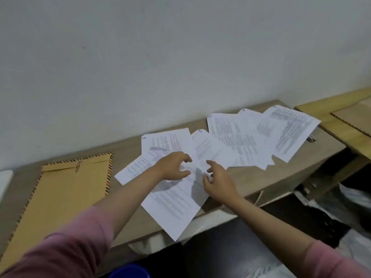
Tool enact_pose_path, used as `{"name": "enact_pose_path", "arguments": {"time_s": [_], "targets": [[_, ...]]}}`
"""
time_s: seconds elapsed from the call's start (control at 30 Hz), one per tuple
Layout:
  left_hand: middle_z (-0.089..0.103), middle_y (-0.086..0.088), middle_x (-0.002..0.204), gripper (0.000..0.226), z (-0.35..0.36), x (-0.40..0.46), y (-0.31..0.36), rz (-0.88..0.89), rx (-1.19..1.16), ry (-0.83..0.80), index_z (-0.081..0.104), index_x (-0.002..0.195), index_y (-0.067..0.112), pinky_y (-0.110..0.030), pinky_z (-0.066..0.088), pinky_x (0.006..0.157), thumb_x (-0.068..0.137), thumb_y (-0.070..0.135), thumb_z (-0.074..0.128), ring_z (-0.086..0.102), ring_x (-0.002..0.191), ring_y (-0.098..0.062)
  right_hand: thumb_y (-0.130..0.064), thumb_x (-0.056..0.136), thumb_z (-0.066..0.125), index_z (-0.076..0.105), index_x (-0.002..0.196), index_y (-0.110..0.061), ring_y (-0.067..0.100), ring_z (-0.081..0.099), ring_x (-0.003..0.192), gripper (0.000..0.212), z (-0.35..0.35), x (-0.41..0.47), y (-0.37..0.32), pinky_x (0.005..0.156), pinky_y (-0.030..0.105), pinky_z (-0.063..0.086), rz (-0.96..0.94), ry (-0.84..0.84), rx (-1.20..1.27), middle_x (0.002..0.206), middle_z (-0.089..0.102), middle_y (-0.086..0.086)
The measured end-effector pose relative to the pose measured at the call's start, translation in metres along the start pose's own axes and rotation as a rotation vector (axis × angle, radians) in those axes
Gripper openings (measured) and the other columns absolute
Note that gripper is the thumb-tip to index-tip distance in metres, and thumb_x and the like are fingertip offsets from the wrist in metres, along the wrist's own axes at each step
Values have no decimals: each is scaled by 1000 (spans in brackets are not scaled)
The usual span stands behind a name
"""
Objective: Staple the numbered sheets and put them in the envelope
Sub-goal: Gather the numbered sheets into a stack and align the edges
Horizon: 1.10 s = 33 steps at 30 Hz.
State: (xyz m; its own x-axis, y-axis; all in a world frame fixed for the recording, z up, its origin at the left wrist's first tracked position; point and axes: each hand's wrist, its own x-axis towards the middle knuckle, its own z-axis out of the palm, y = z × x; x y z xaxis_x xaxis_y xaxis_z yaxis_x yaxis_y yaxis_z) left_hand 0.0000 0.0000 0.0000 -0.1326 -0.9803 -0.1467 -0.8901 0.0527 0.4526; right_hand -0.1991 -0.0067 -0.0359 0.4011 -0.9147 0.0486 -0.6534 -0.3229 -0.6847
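Note:
Several white printed sheets lie fanned out across the wooden desk (261, 177), each with a handwritten number at a corner. The sheet marked 1 (166, 141) lies at the left of the fan, and the nearest sheet (176, 205) overhangs the desk's front edge. My left hand (173, 166) hovers over the near sheets with its fingers loosely curled and holds nothing. My right hand (217, 181) is beside it, fingers spread, just above the same sheets. A brown envelope (58, 189) with a striped border and a paper clip lies flat at the left. A stapler (311, 139) peeks out from under the far right sheet.
A pale wall stands right behind the desk. A second, lighter wooden surface (341, 117) with a cardboard piece adjoins at the right. Below the desk edge are dark floor, white plastic bags (351, 197) and a blue object (130, 271).

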Motion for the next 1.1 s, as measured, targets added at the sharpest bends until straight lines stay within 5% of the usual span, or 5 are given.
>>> {"name": "enact_pose_path", "arguments": {"time_s": [0.27, 0.53, 0.77, 0.93, 1.1], "targets": [[55, 3, 133, 49, 40, 28, 17, 180, 30, -126, 56, 128, 25, -39, 42, 100, 81, 29, 69, 46, 122, -17, -31, 78, 67, 53, 122, -15, 24, 53, 104, 50, 25, -36, 19, 91, 44, 44, 196, 247, -28, 112, 57, 3], [63, 3, 107, 33, 47, 47, 20, 187, -73, -129, 62, 100, 24, -29, 48, 81, 70, 21, 76, 58, 99, -15, -29, 76, 70, 55, 118, -19, 15, 54, 97, 46, 30, -34, 24, 94, 48, 42, 261, 297, 134, 99, 58, -6], [70, 5, 86, 11, 40, 48, 21, 164, -242, -49, 67, 82, 22, -37, 56, 83, 79, 11, 70, 66, 82, -10, -24, 79, 65, 59, 112, -25, 10, 61, 86, 34, 28, -30, 23, 91, 51, 47, 277, 343, 220, 85, 62, -16], [73, 3, 87, 9, 30, 50, 25, 126, -292, -11, 74, 86, 15, -33, 57, 80, 81, 8, 70, 67, 81, -10, -11, 84, 63, 60, 115, -16, 1, 60, 77, 32, 18, -17, 18, 79, 33, 55, 315, 372, 400, 80, 63, -11], [74, 2, 94, 14, 18, 52, 31, 106, -299, 14, 75, 97, 17, -28, 55, 77, 83, 14, 71, 66, 80, -11, -7, 85, 63, 63, 114, -11, 0, 59, 78, 30, 5, 0, 22, 68, 3, 45, 250, 399, 426, 84, 64, -3]]}}
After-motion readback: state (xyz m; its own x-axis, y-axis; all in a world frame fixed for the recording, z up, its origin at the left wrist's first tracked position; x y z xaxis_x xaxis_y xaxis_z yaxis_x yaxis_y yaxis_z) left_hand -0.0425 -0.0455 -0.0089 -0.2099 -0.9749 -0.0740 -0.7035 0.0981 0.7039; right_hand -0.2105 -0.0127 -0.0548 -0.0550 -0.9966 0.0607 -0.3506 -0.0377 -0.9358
